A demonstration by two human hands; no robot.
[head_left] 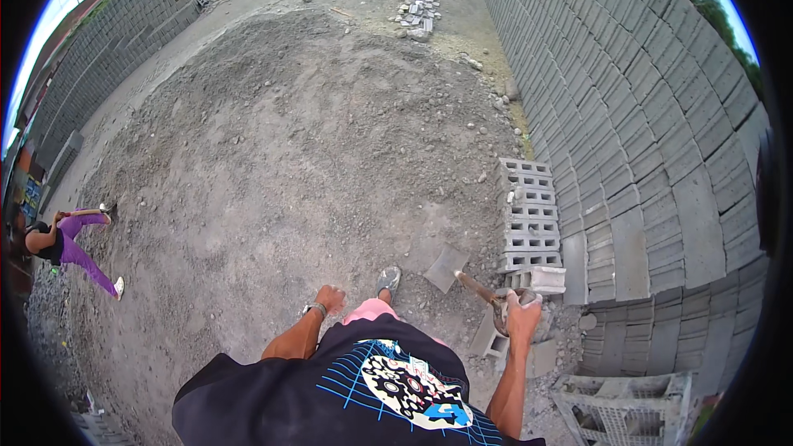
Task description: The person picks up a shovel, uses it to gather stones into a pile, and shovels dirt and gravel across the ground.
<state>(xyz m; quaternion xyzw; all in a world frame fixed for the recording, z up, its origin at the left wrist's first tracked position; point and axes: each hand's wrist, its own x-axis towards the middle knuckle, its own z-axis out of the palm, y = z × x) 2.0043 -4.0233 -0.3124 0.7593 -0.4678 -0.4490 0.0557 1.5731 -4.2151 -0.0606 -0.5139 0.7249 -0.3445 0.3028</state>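
Observation:
My right hand (523, 314) is wrapped round the top of a shovel's wooden handle (477, 287), at my right side. The shovel's flat grey blade (446, 268) points forward and left, low over the ground beside my shoe (388, 279). In front of my body, my left hand (332, 299) hangs with its fingers curled and nothing visible in it. A band circles that wrist. Both hands are apart. A broad heap of grey gravelly sand (281, 140) spreads ahead of me.
Hollow concrete blocks (530, 215) are stacked close on my right, beside a tall block wall (611, 91). A pale crate (624, 405) sits at lower right. At far left a person (70, 239) in purple trousers holds a long-handled tool. Rubble (419, 12) lies farther off.

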